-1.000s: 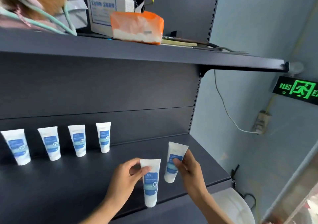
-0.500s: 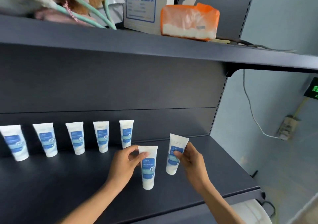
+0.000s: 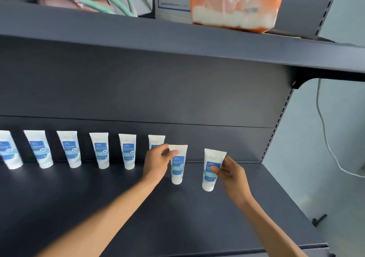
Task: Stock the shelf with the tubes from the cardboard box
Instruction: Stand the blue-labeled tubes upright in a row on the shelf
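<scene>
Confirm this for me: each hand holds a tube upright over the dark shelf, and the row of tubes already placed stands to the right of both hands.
Wrong on one count. In the head view the row of tubes stands to the left of the hands, not the right. The left hand and right hand do each hold a tube upright over the dark shelf.

Two white blue-labelled tubes upright on the dark shelf, cap-down.

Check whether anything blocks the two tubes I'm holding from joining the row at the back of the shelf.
Nothing visible does. The left hand holds one white, blue-labelled tube beside the row's last tube; the right hand holds another over bare dark shelf.
</scene>
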`<state>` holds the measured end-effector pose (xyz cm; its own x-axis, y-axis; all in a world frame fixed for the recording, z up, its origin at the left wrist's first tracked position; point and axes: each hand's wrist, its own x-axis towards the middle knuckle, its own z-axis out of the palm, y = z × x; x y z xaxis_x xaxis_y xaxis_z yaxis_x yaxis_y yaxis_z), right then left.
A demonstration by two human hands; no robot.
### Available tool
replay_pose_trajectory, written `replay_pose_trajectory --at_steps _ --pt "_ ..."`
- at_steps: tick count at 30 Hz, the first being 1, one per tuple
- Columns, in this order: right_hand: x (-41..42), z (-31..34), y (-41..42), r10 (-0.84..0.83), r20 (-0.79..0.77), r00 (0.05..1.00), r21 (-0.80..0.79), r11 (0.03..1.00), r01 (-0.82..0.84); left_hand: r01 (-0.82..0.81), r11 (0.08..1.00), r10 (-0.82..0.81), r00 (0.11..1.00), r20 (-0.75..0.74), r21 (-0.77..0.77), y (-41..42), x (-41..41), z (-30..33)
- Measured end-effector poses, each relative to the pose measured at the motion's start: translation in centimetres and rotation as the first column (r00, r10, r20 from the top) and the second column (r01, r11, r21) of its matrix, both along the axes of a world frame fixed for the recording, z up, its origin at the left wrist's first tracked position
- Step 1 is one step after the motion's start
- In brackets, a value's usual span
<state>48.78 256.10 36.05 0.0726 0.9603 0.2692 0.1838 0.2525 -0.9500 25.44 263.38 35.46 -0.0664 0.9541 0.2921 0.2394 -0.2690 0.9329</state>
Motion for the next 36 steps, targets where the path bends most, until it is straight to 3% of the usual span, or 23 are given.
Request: replay_pose_trajectory --at_steps 12,36 --pt "4.4 -2.1 2.1 -0.005 -0.024 1.000 -0.019 1.000 0.004 -0.054 0.998 0.053 0.995 -0.081 -0.018 5.8 4.5 -0.8" --pt "4.8 -3.5 5.6 0.038 -0.026 0.999 -0.063 0.997 -0.040 -0.064 0.996 0.071 0.992 -0.107 0.062 6.6 3.8 -1.8"
